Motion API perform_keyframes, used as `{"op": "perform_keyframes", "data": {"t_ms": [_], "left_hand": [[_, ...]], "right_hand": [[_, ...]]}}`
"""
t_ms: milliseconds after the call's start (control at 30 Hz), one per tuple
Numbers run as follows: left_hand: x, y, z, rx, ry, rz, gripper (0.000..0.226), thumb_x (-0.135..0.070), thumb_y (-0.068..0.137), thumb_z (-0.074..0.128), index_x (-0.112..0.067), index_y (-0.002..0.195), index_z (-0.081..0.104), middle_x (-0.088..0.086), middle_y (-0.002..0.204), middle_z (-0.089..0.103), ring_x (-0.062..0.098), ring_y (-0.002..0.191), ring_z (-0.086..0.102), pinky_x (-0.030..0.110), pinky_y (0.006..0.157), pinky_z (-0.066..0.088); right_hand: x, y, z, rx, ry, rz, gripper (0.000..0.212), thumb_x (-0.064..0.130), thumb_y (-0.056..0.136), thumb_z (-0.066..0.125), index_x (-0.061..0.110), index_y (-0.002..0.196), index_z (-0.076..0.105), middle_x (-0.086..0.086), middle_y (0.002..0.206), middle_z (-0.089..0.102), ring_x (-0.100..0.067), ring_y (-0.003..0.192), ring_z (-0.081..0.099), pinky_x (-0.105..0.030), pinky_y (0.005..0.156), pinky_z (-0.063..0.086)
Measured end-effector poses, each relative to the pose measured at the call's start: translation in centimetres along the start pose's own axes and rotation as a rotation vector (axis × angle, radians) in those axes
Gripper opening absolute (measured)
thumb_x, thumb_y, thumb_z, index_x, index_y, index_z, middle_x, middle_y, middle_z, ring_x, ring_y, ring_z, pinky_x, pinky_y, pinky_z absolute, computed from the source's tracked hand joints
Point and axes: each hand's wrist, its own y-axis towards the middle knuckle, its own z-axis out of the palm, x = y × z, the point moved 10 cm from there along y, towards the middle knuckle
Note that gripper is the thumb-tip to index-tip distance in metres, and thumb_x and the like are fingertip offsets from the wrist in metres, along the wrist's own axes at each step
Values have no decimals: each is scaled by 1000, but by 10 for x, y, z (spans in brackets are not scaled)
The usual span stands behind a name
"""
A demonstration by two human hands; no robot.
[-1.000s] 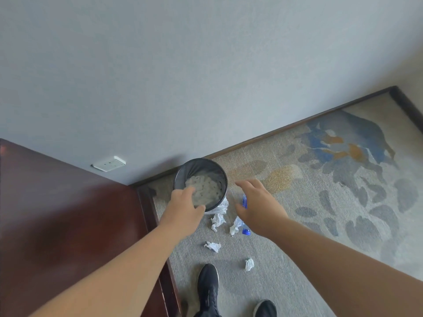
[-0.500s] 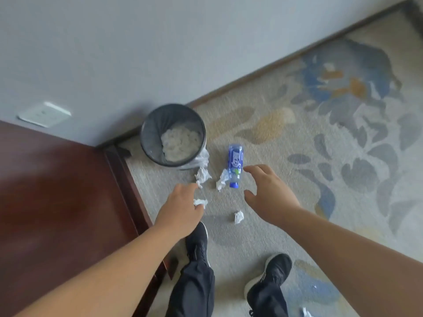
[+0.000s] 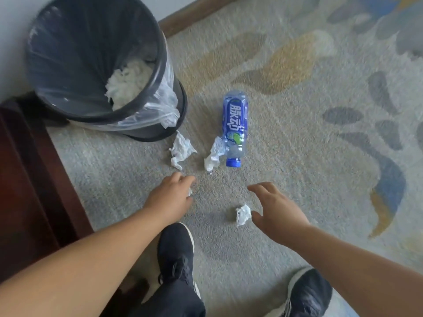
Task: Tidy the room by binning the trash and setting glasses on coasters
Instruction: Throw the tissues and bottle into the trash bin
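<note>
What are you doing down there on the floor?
A person is picking trash off the carpet. The left hand covers a small paper wad that barely peeks out; the right hand is open beside another wad. Two more wads and a blue bottle lie near the bin, which already holds paper.

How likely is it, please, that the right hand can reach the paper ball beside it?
Probably yes: the right hand is open, the paper ball lies just beside its thumb, nothing between them.
</note>
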Motion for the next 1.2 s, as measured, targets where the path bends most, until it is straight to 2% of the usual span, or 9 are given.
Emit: {"op": "perform_keyframes", "data": {"t_ms": [200,400,567,633,733,867,933,1067,1200], "left_hand": [[19,29,49,-25,140,99,39,-29,86,62,-27,123,48,2,108,39,24,107,43,36,75,47],[27,47,62,-15,134,108,20,3,82,48,-12,95,49,3,94,41,24,97,44,36,63,38],[30,64,-9,-368,-89,108,16,-6,83,59,-18,79,48,-3,93,46,14,74,47,25,50,37],[38,73,-25,-462,-114,33,17,-4,79,61,-18,79,51,1,111,46,20,93,48,27,54,40],[51,93,-15,-365,-65,-74,16,-3,82,59,-18,85,55,4,129,41,28,116,38,37,71,43],[45,101,-15,-324,-40,-38,15,-3,82,55,-17,85,49,1,99,50,24,88,50,31,58,30],[35,96,-23,-389,-149,12,18,-5,81,57,-18,89,46,1,100,52,21,76,50,31,54,32],[-7,90,-19,-374,-241,172,42,-12,81,59,-25,117,41,1,116,55,21,83,57,33,58,47],[-31,101,-2,-293,-129,218,53,-25,79,60,-31,125,34,3,118,55,28,89,60,37,66,49]], "right_hand": [[-7,43,31,-4,-42,-69,60,31,87,60,32,141,34,12,141,35,-14,119,49,-26,85,43],[-4,63,43,-11,-54,-120,60,31,87,59,35,140,32,14,142,33,-11,118,49,-23,84,45],[-2,63,51,7,-60,-158,63,32,87,59,37,141,29,17,141,30,-7,120,42,-21,91,41],[-4,63,53,13,-57,-160,63,33,86,59,38,142,28,17,141,30,-7,123,39,-23,94,40],[-9,63,53,9,-39,-148,63,34,87,59,37,142,29,17,141,30,-7,123,40,-24,95,43],[-13,65,46,-16,-45,-148,60,31,88,57,37,141,30,17,140,30,-9,121,42,-25,91,46],[-15,67,41,-36,-42,-145,57,30,88,56,36,140,32,16,140,31,-9,120,44,-24,87,46],[-15,69,33,-73,-39,-161,54,28,88,54,35,138,35,14,138,35,-9,117,47,-22,86,45],[-16,71,22,-114,-28,-162,53,29,87,54,33,137,37,14,136,36,-10,112,51,-22,78,46]]}}
